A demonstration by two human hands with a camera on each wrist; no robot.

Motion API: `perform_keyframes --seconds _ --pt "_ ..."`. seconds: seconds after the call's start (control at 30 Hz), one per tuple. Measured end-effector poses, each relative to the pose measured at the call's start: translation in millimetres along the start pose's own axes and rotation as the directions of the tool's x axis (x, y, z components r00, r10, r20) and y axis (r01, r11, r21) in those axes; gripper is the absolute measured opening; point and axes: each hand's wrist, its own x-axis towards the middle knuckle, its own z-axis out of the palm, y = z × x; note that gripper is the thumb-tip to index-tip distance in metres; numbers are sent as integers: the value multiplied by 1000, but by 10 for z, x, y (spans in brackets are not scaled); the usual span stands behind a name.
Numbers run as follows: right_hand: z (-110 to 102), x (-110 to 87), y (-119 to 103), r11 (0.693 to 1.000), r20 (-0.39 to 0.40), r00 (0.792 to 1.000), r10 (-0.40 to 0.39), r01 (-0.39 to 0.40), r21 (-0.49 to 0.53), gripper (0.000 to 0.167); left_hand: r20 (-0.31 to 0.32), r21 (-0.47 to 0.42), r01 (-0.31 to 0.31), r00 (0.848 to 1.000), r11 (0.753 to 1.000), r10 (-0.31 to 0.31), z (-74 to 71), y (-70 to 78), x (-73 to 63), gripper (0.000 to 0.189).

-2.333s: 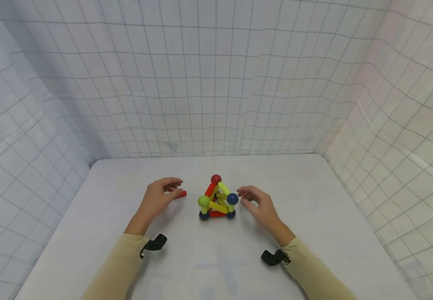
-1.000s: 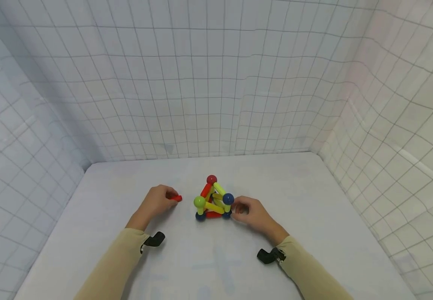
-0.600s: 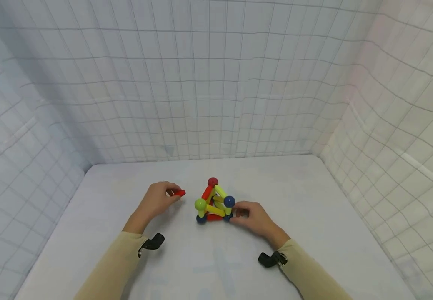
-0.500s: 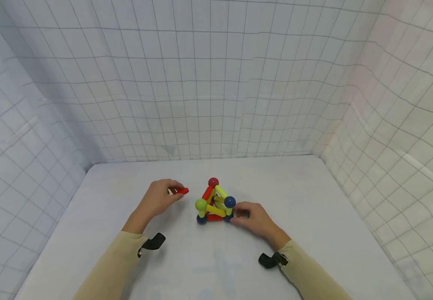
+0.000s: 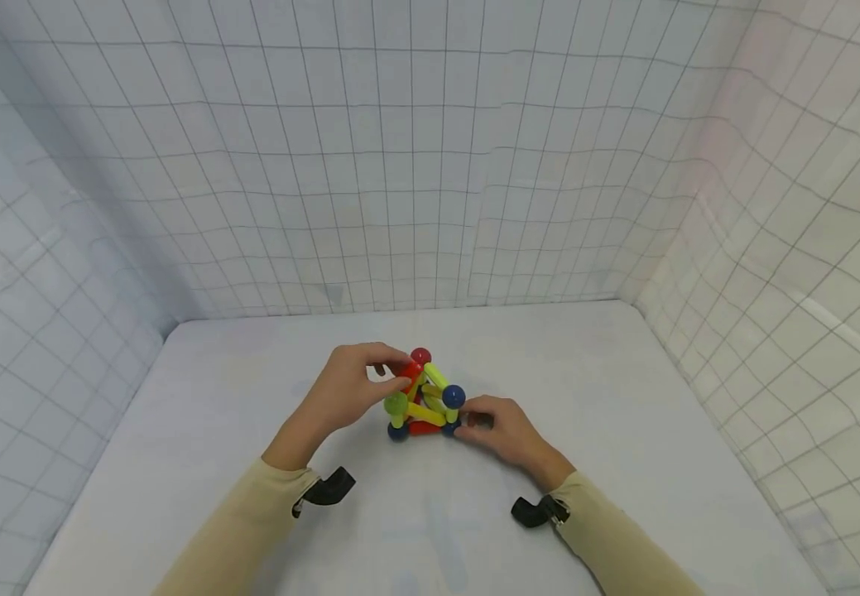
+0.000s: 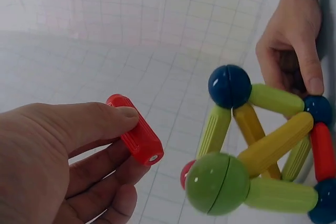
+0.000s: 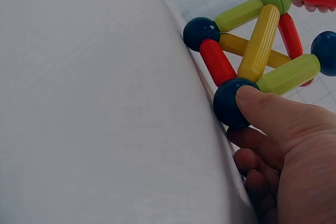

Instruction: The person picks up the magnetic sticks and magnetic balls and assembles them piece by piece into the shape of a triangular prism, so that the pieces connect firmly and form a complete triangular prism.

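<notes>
My left hand (image 5: 351, 385) pinches a red magnetic rod (image 6: 139, 132) between thumb and fingers, above the table. The rod is held tilted close to a standing magnetic ball-and-rod structure; in the left wrist view a gap separates it from the green ball (image 6: 218, 183). Red, yellow and light green rods join the structure's balls, with a red ball (image 5: 420, 356) at the far side and a blue ball (image 5: 454, 396) on the upper right. My right hand (image 5: 506, 430) pinches the dark blue ball (image 7: 231, 103) at the base's near right corner, thumb on top of it.
A white table (image 5: 586, 389) carries the structure near its middle. Grid-patterned white cloth walls (image 5: 430, 165) rise behind it and on both sides. A black wrist mount (image 5: 329, 487) sits on the left sleeve and another black mount (image 5: 534, 511) on the right.
My left hand has picked the red rod off the table and carried it right to the structure. Earlier, my right hand moved down to the structure's base ball and has stayed there.
</notes>
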Motion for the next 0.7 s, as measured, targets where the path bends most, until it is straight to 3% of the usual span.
perform_keyframes --seconds 0.13,0.27,0.47,0.7 --pt "-11 -9 -12 1000 2 1000 1 -1 -6 27 62 -19 -41 997 999 43 160 76 31 26" --pt "1 28 -6 1000 2 1000 2 -2 -12 26 94 37 -65 994 997 61 266 68 31 22" --pt "-3 48 2 1000 -1 1000 14 -15 -26 26 136 184 -122 986 975 97 310 43 26 20" --pt "-15 37 -26 1000 1 1000 11 -11 -7 27 173 269 -133 981 954 89 338 89 41 24"
